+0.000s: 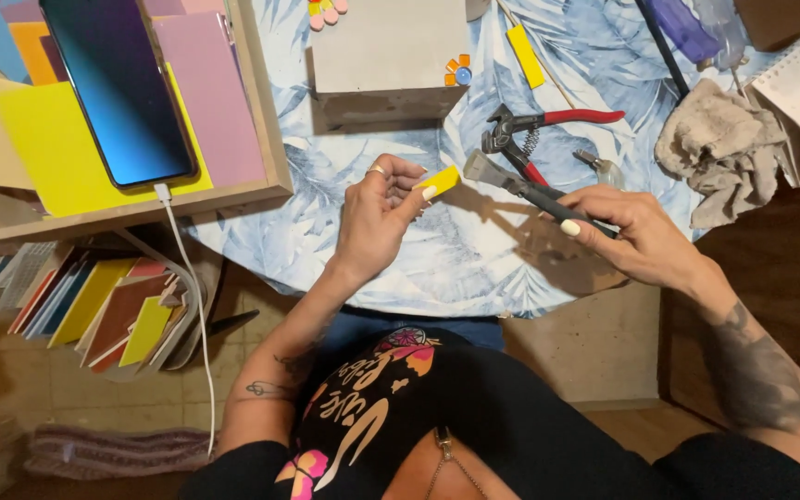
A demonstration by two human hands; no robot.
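Observation:
My left hand (377, 213) pinches a small yellow tile piece (442, 181) between thumb and fingers, over the table's blue leaf-pattern cloth (437, 259). My right hand (636, 236) grips the dark handles of a pair of tile nippers (511, 185). The nippers' metal jaws sit just right of the yellow piece, close to its edge. Whether the jaws touch the piece I cannot tell.
Red-handled pliers (539, 130) lie behind the nippers. A grey block (381, 51) stands at the back, with a yellow strip (525, 56) beside it. A crumpled rag (719, 148) lies at the right. At the left, a wooden tray (266, 120) holds coloured sheets and a phone (118, 88).

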